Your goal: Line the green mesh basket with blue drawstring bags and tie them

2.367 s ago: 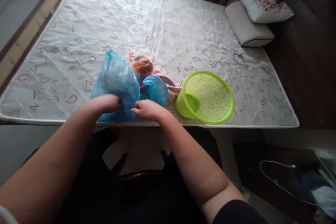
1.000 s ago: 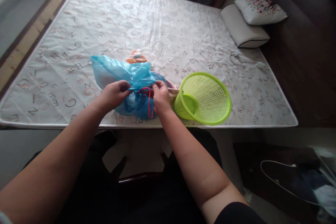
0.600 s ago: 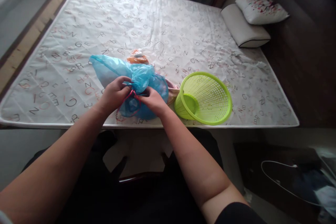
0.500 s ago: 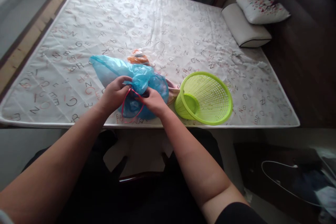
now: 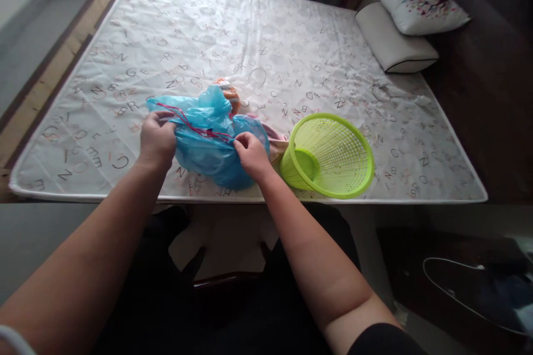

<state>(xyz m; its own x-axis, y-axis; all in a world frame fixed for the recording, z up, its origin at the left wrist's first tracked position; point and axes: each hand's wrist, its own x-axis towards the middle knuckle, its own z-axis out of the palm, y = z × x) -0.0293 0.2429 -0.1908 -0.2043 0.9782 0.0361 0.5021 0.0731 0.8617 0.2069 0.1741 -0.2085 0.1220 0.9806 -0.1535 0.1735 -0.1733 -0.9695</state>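
A blue plastic drawstring bag [image 5: 204,155] lies bunched on the mattress near its front edge. Across its top runs a pinkish-red drawstring [image 5: 195,128]. My left hand [image 5: 157,138] is closed on the bag's left side, fingers curled round the plastic. On the right, my right hand [image 5: 252,156] pinches the bag's edge close to the drawstring's end. Just behind the bag sits an orange-and-white plastic packet [image 5: 232,97], partly covered by it. A pinkish cloth [image 5: 275,138] shows between the bag and a green mesh basket [image 5: 333,155], which is tilted with its mouth facing right.
The letter-print mattress [image 5: 291,55] fills most of the view. At its far right corner a patterned pillow [image 5: 422,11] leans on a beige bolster [image 5: 393,39]. A white cable [image 5: 449,288] lies on a dark surface at lower right.
My hands have moved apart, the left one outward to the left. The drawstring, which hung as a loop below my hands, now stretches across the bag's top, and the bag is spread wider.
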